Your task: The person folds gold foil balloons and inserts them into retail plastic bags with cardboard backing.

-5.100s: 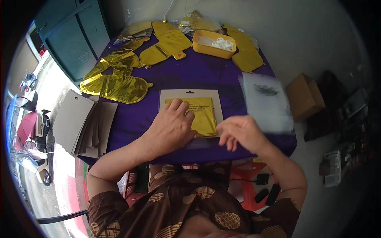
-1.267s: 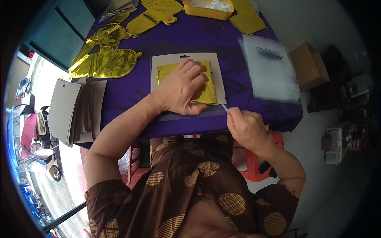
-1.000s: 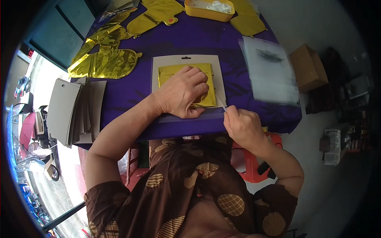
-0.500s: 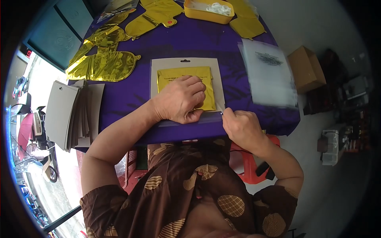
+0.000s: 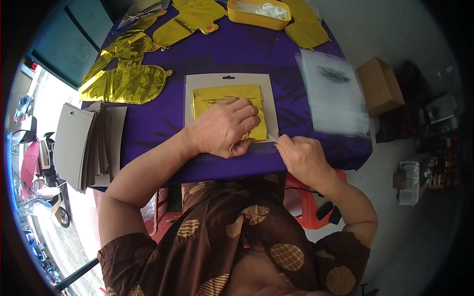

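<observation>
On the purple cloth lies a clear plastic bag point(image 5: 187, 106) with a grey card point(image 5: 237, 80) that has a hanging slot at its top. A folded yellow foil packet point(image 5: 210, 95) with small print sits against the card. My left hand point(image 5: 229, 127) rests over the packet, its fingers curled; what they hold, if anything, is hidden. My right hand point(image 5: 302, 157) pinches the bag's lower right corner, where a thin whitish strip shows at the fingertips.
A stack of grey cards point(image 5: 79, 143) stands at the left edge. Gold foil shapes point(image 5: 131, 84) lie at the back left. Clear bags point(image 5: 335, 98) lie at the right. A yellow tray point(image 5: 259, 18) sits at the back, and a cardboard box point(image 5: 380, 86) is beyond the right edge.
The whitish strip between the right fingertips and the bag's corner shows more clearly. Both hands remain in nearly the same places, and the view has shifted slightly.
</observation>
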The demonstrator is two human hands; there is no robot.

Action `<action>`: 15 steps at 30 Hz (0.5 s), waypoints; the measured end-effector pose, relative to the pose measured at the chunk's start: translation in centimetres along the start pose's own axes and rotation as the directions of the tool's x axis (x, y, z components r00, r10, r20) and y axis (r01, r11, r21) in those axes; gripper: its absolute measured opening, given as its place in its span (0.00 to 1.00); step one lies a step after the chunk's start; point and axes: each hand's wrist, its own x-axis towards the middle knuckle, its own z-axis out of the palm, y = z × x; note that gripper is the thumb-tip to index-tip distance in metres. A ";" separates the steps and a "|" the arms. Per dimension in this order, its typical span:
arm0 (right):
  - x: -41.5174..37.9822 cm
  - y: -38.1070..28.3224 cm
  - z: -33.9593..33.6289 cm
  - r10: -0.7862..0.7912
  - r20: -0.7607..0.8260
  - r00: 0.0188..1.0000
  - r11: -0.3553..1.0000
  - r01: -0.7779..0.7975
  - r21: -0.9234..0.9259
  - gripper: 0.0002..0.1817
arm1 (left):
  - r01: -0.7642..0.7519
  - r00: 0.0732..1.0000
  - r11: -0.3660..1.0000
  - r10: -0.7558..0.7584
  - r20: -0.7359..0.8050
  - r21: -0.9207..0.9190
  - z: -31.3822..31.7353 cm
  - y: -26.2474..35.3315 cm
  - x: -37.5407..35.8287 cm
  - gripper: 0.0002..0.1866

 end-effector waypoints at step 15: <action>-0.1 -0.2 -0.2 0.015 0.012 1.000 1.000 -0.015 0.009 0.05 | 0.024 0.993 1.000 -0.026 0.116 0.018 -0.1 0.1 0.5 0.25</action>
